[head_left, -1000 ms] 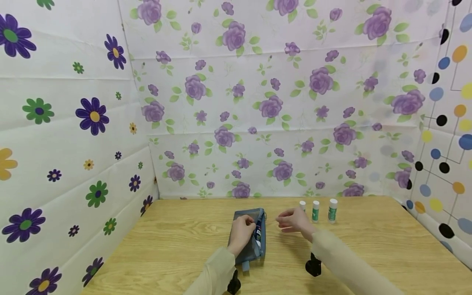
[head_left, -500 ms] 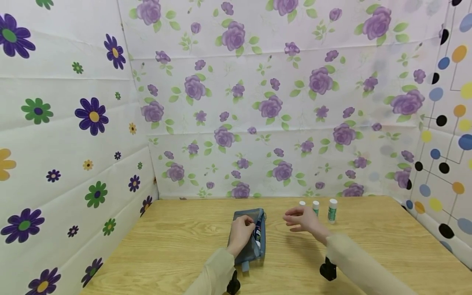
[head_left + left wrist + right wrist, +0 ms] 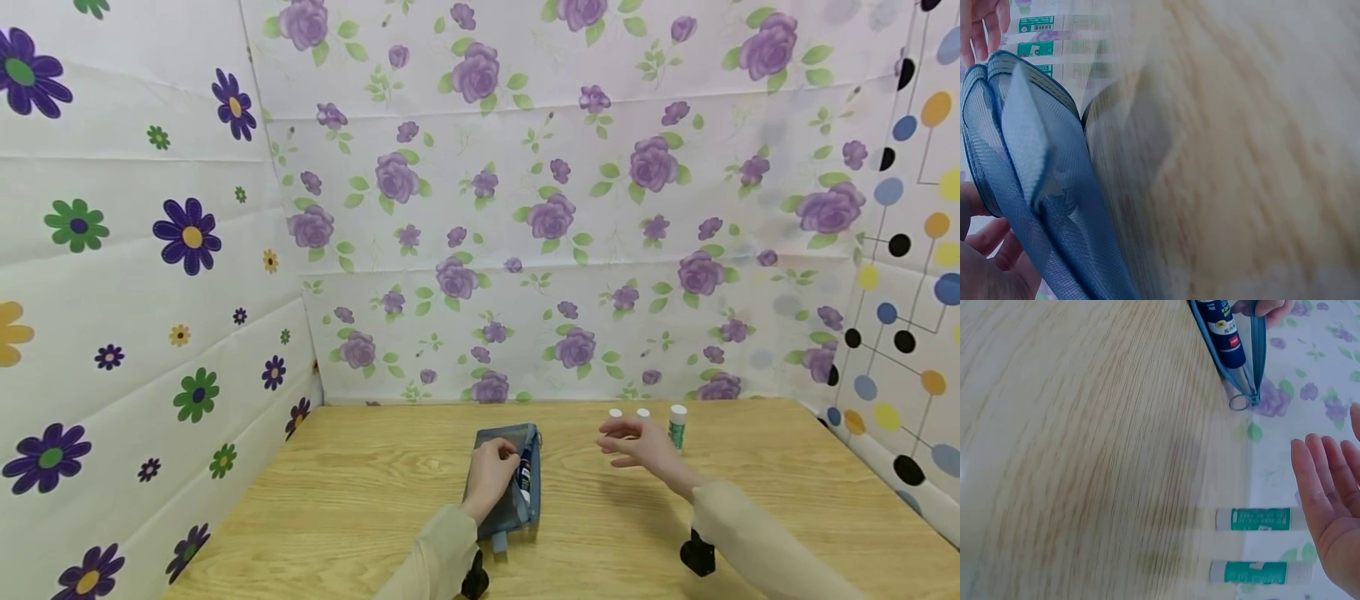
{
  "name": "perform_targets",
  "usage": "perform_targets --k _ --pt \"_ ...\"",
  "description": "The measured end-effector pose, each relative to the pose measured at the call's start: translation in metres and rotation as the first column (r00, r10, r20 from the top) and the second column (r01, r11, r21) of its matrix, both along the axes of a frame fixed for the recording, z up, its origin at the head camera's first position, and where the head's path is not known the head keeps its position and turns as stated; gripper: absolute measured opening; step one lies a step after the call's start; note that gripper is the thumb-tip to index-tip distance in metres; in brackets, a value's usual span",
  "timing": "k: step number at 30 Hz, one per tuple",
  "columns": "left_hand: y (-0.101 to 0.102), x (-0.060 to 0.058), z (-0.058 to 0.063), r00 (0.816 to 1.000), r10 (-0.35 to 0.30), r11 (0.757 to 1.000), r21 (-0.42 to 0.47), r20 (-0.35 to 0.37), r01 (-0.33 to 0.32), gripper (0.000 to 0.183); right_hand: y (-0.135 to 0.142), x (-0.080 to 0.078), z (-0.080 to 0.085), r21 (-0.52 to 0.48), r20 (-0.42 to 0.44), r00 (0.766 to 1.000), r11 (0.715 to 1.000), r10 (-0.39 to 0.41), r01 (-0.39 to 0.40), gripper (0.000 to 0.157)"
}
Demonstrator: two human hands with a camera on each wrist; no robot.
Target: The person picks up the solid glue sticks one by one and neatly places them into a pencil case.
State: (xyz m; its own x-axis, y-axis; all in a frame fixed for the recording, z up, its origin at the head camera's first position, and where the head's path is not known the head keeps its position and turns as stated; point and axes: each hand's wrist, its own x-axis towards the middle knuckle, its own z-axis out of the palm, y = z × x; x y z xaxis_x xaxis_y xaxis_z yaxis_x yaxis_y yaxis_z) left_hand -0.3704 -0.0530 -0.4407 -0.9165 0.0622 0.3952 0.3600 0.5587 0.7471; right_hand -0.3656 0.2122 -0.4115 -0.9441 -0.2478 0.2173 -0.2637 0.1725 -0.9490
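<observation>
My left hand (image 3: 491,473) pinches the upper edge of a blue mesh zip pouch (image 3: 504,522), holding its mouth apart. A dark blue glue stick (image 3: 1225,334) lies inside the pouch, partly hidden. In the right wrist view the zip's ring (image 3: 1239,402) shows at the pouch's end. My right hand (image 3: 643,444) hovers over the table to the right of the pouch, fingers extended and holding nothing. Close behind it stand glue sticks with white caps and green labels; one glue stick (image 3: 677,428) shows plainly, while two others are mostly hidden by the hand.
The wooden table (image 3: 360,483) ends at a flowered cloth (image 3: 450,333) hanging behind it. Patterned cloths also hang on the left and right sides. A black wrist camera (image 3: 697,553) sits under the right sleeve.
My right hand has drawn away from the pouch, moving right and slightly back towards the glue sticks. The left hand and the pouch have stayed in place.
</observation>
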Motion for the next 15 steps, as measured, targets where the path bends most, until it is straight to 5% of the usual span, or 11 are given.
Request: perform_targets --k 15 --pt "0.000 0.002 0.001 1.000 -0.002 1.000 0.012 0.005 0.002 0.005 0.036 0.001 -0.008 0.030 -0.165 0.981 0.993 -0.104 0.111 0.037"
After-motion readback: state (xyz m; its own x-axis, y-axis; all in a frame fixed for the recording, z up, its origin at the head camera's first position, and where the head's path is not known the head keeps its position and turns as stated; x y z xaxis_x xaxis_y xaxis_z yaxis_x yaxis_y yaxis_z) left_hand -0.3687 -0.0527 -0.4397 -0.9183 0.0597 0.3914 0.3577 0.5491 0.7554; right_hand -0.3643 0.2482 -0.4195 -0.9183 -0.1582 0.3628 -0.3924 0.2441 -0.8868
